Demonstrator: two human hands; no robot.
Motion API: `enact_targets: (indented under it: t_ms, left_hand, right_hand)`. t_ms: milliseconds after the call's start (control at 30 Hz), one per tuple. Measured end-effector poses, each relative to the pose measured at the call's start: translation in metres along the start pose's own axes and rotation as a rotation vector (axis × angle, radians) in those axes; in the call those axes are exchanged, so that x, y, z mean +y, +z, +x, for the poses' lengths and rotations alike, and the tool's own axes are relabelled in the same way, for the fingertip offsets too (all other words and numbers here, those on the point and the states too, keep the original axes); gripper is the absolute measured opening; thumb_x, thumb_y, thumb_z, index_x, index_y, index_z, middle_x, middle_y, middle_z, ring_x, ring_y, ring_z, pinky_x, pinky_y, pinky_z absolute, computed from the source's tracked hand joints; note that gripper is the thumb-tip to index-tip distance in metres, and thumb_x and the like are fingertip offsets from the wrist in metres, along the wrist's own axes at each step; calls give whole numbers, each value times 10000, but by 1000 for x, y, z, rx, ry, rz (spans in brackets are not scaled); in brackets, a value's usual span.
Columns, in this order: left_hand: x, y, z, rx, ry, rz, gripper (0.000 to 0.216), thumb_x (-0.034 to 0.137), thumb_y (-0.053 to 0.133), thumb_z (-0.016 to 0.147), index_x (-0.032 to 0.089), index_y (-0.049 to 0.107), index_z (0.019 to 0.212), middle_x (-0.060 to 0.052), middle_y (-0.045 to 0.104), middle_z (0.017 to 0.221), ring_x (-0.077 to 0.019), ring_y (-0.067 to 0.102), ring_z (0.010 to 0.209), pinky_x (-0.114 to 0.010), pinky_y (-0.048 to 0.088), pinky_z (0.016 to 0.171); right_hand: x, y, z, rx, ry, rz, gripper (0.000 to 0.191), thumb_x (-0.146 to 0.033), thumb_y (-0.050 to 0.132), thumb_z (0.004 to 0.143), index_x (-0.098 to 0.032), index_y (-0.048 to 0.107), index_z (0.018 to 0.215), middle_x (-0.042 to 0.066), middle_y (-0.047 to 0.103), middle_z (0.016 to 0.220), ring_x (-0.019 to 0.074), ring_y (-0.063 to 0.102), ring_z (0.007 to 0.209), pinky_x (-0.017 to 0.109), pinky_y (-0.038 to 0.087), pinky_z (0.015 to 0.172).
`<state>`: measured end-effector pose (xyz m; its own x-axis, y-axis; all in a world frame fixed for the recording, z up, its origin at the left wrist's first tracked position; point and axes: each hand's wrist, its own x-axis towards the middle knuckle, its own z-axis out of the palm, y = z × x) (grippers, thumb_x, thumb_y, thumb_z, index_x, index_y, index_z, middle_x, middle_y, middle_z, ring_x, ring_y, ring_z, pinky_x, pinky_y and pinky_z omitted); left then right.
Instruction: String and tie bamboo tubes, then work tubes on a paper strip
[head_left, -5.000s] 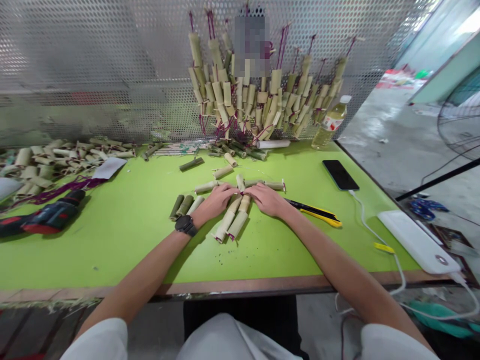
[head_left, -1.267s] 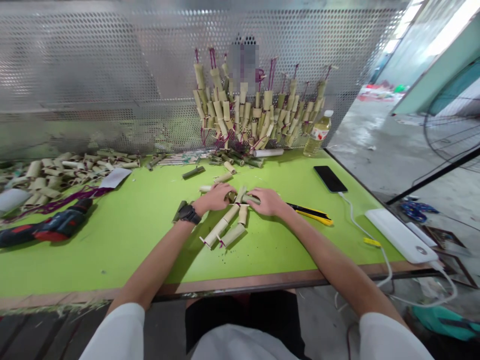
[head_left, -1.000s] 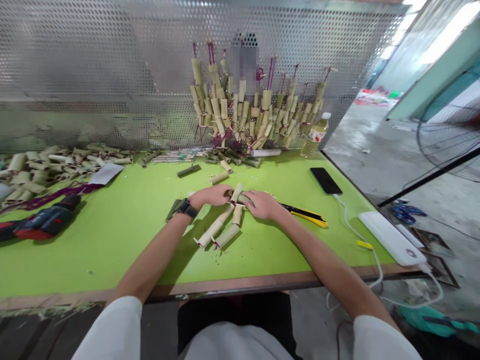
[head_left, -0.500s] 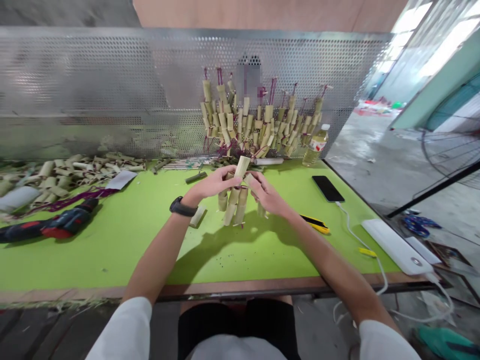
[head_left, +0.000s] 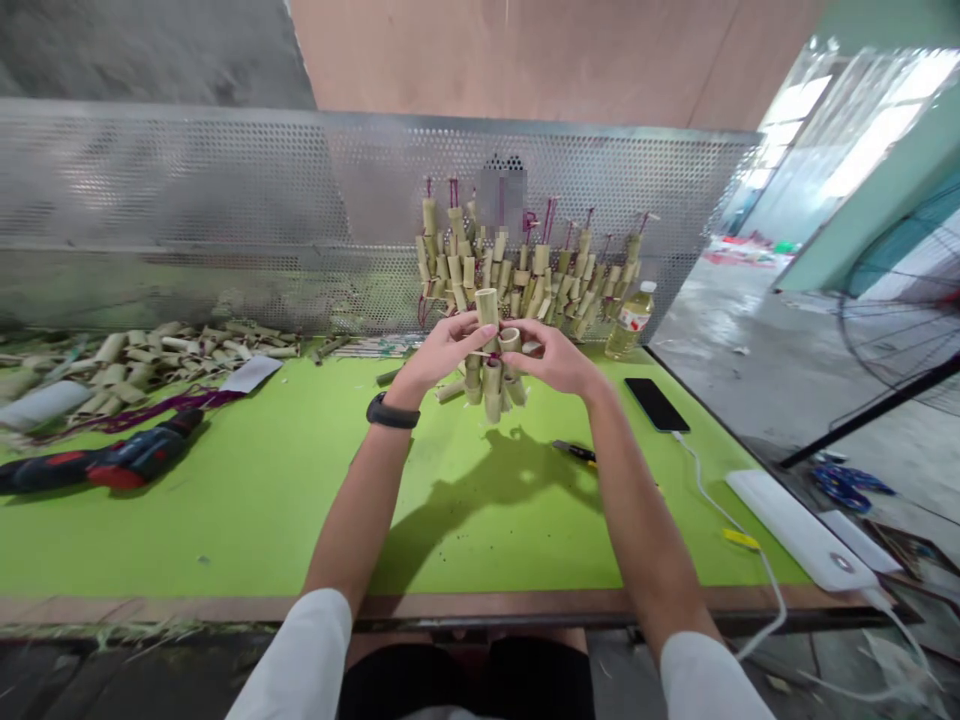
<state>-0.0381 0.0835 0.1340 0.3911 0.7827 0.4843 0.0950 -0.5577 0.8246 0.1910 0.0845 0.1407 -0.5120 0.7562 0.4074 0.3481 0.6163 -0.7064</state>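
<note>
We've got a flat lime-green tabletop (head_left: 285,530) running wide to its straight brown front edge (head_left: 225,610), frame bottom; mid-frame above it, a purple-corded bundle of pale bamboo tubes (head_left: 492,377), pinched by our left hand (head_left: 442,350) and right hand (head_left: 561,355).

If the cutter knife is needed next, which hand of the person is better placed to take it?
Probably the right hand: the cutter knife lies nearer to it than to the left hand. Both hold the bamboo bundle, so neither is free.

The single head-worn camera looks forward and down over the near tabletop (head_left: 262,520), facing a perforated panel (head_left: 375,215).
</note>
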Motion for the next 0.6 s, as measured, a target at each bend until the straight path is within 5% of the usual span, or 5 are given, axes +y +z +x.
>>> enact_targets:
  t_ms: [133, 267, 600]
  left_hand:
    - [-1, -1, 0, 11, 2, 27, 578, 687, 718, 944, 157, 737, 1174, -100, 761, 1066, -230, 717, 956, -349, 589, 846]
    - [0, -5, -2, 13, 21, -12, 575, 693, 713, 945, 176, 740, 1197, -102, 766, 1121, -246, 723, 1041, -370, 592, 920]
    - [11, -9, -5, 34, 42, 117, 505, 595, 660, 1020, 198, 669, 1332, -108, 739, 1165, -274, 700, 1097, -399, 586, 931]
  right_hand:
    - [13, 12, 6, -118, 66, 52, 631, -466, 808, 847, -174, 647, 1383, 144, 728, 1321, 302, 702, 1124, 524, 568, 1037]
    - [15, 22, 10, -303, 84, 172, 525, -496, 852, 791, -168, 708, 1176, 116, 773, 1175, 292, 709, 1065, 491, 575, 997]
    - [12, 38, 14, 58, 88, 103, 373, -496, 830, 777, -157, 731, 899, 65, 743, 910, 215, 635, 800, 391, 529, 809]
